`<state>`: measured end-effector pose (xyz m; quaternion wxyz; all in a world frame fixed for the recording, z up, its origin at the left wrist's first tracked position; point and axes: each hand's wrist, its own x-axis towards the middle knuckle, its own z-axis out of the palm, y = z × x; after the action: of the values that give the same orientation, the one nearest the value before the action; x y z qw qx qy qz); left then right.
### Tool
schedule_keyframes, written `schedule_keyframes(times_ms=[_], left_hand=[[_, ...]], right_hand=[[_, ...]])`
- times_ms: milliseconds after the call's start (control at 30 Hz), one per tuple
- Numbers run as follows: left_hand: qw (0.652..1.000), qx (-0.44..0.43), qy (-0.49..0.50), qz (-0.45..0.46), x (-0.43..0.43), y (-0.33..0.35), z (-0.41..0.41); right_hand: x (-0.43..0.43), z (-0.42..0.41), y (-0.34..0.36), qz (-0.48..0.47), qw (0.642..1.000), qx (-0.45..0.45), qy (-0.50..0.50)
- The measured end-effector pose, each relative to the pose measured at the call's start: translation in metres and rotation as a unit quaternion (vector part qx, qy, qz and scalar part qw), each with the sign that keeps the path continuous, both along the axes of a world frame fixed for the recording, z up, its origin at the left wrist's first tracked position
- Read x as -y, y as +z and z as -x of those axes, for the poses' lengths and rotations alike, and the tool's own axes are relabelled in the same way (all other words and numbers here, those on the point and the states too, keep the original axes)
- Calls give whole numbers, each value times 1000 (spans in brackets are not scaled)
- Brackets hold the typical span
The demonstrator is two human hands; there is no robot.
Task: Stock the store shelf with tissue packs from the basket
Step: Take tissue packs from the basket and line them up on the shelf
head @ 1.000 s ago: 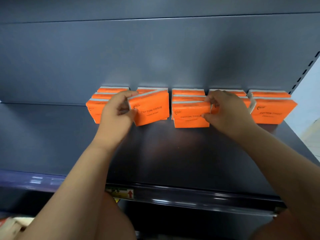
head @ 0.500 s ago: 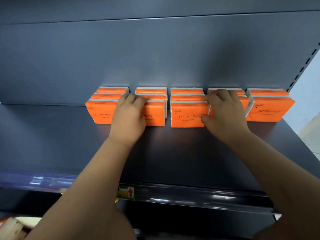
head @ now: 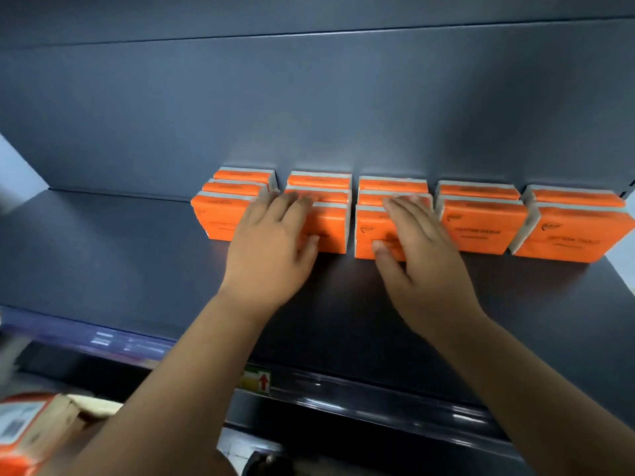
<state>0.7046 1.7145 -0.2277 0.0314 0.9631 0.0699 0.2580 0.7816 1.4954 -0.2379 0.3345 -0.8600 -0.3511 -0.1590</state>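
Orange tissue packs stand in several short rows at the back of the dark shelf (head: 103,255). My left hand (head: 271,245) lies flat with straight fingers against the front pack of the second row (head: 331,231). My right hand (head: 419,249) lies flat against the front pack of the third row (head: 369,231), thumb at its lower edge. Neither hand grips a pack. Further right stand the fourth row's front pack (head: 484,228) and the fifth row's front pack (head: 570,235). The leftmost row's front pack (head: 220,218) stands beside my left hand.
The shelf's back panel (head: 309,108) rises behind the packs. A price rail with a red-arrow label (head: 257,381) runs along the front edge. At the lower left, an orange pack (head: 20,431) lies blurred below the shelf.
The left hand set its tilted pack upright into the second row and flattened on it. The right hand moved left from the fourth row to the third row's front pack. The camera shifted.
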Motion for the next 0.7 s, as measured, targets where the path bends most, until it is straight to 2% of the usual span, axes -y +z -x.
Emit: schedule_keyframes(times_ms=[133,367,467,700], left_hand=[[996,-7,91,-15,-1,4,50],[962,-48,267,-36,-22,-1,170],[938,-57,342,-22,-30,-3,232],[877,-88,470,39,-40,-19,332]], right_hand=[[-38,35,2,-74,994,-31,74],[-109,104,9,-125,965,-99,206],[-142,143,6,-102,956,-125,246],[-208,233,-5,32,922,-162,350]])
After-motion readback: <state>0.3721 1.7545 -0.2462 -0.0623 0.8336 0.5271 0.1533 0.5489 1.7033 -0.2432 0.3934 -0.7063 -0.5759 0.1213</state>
